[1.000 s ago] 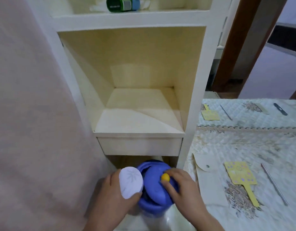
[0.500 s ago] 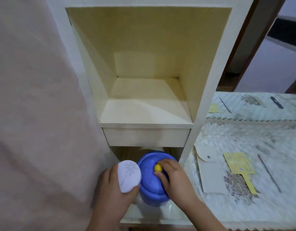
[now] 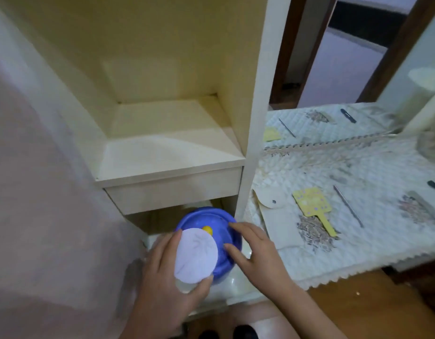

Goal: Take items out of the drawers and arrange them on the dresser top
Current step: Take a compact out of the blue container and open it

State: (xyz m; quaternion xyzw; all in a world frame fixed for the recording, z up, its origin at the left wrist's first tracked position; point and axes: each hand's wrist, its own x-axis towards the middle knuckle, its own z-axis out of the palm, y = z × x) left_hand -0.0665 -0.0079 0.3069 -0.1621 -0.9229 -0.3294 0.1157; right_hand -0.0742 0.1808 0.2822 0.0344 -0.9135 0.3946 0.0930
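A round blue container point(image 3: 221, 231) with a small yellow knob point(image 3: 207, 230) on its lid sits on the pulled-out lower ledge point(image 3: 236, 287) of a cream cabinet. My left hand point(image 3: 162, 285) holds a white oval-topped item point(image 3: 195, 255) with an embossed pattern, over the container's left side. My right hand point(image 3: 258, 253) rests with spread fingers against the container's right rim. Whether it grips the rim is unclear.
Above stands an empty cream shelf cubby point(image 3: 162, 148) with a closed drawer front point(image 3: 177, 192). To the right, a quilted cloth point(image 3: 358, 241) covers the dresser top, bearing a yellow paddle-shaped card point(image 3: 314, 204), a cream pouch point(image 3: 277, 223) and thin metal tools point(image 3: 348, 206). A mirror stands behind.
My right fingers have left the yellow knob and spread to the container's right rim. My left hand has brought the white item over the lid. The camera moved closer and lower.
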